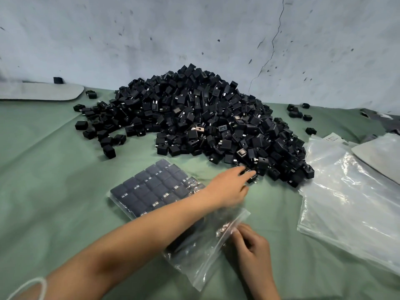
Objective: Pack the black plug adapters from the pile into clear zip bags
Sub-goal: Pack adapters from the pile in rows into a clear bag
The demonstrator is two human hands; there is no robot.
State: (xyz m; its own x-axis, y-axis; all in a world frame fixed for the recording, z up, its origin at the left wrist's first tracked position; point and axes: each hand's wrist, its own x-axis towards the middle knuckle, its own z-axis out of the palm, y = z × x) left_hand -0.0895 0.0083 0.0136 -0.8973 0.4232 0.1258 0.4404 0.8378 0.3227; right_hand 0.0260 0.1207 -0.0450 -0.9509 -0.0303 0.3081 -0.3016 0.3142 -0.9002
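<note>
- Plug adapters (194, 118): black, loose, heaped in one big pile on the green cloth (54, 169) against the wall. Strays lie scattered off both flanks of the pile.
- Left hand (229, 188): I have it reached across to the pile's near edge. Thumb and fingers are closed round a single adapter (249, 175) at the foot of the heap.
- Right hand (251, 242): on my side of the pile and well apart from the left hand. It pinches the mouth edge of the open zip bag (201, 252).
- Open zip bag: clear, lying on the cloth in front of the pile and partly under my left forearm. Dark shapes show through it; I cannot tell how many.
- Filled bag (151, 187): in front of the pile toward its left, just beside the open zip bag. Its adapters sit in neat rows.
- Empty bags (346, 191): a clear stack right of the pile, touching its right foot.
- Step in hand: the pick, as I judge it. One bag looks packed and a second is being loaded.
- Next move calls for: lifting the piece clear without dragging its neighbours down. Then I carry it back from the pile to the bag mouth while my right hand holds that mouth apart, and seat it flat in line with any already inside.
</note>
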